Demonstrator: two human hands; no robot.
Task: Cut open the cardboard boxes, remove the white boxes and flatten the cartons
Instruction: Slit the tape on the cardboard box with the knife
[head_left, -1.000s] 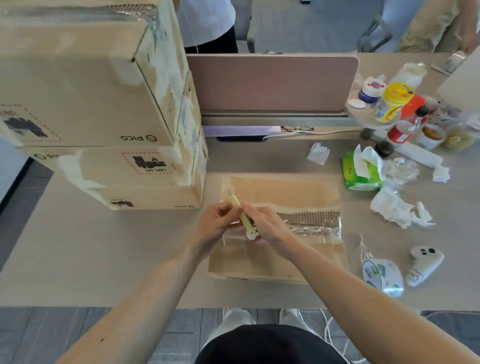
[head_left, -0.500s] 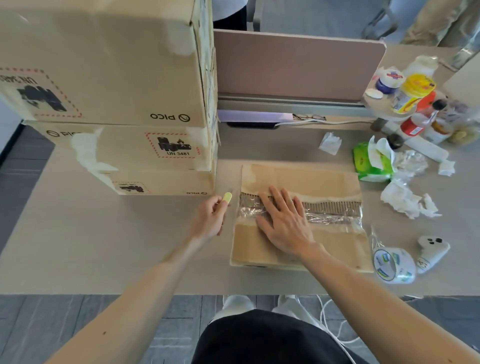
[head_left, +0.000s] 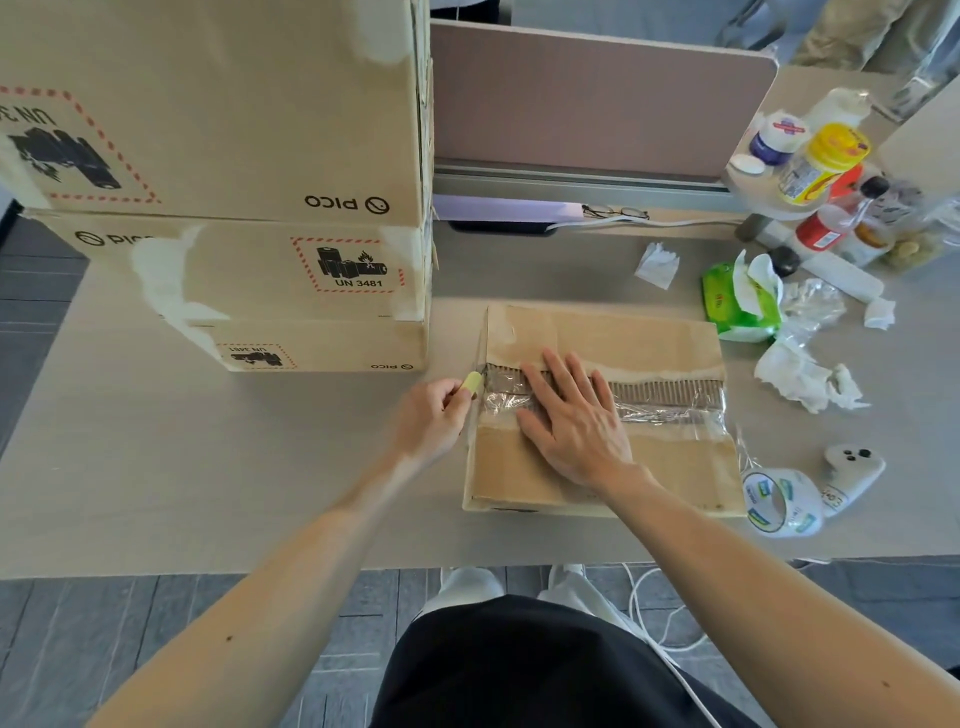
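A taped cardboard box (head_left: 649, 338) lies flat on the table in front of me, with clear tape along its middle seam. My right hand (head_left: 576, 421) presses flat on the box top, fingers straight and spread. My left hand (head_left: 434, 418) grips a pale yellow utility knife (head_left: 472, 383), whose tip sits at the left end of the taped seam. A stack of three PICO cardboard boxes (head_left: 234, 156) stands at the left, right beside the knife hand.
A tape roll (head_left: 782, 501) and a white controller (head_left: 852, 475) lie right of the box. Crumpled tissues (head_left: 805, 376), a green wipes pack (head_left: 740, 301) and several bottles (head_left: 821, 161) crowd the far right. A desk divider (head_left: 597, 98) runs behind. The table edge (head_left: 208, 569) is near me.
Both hands held the knife over the box a second ago. My right hand then let go and laid flat on the box, while my left hand carried the knife to the seam's left end.
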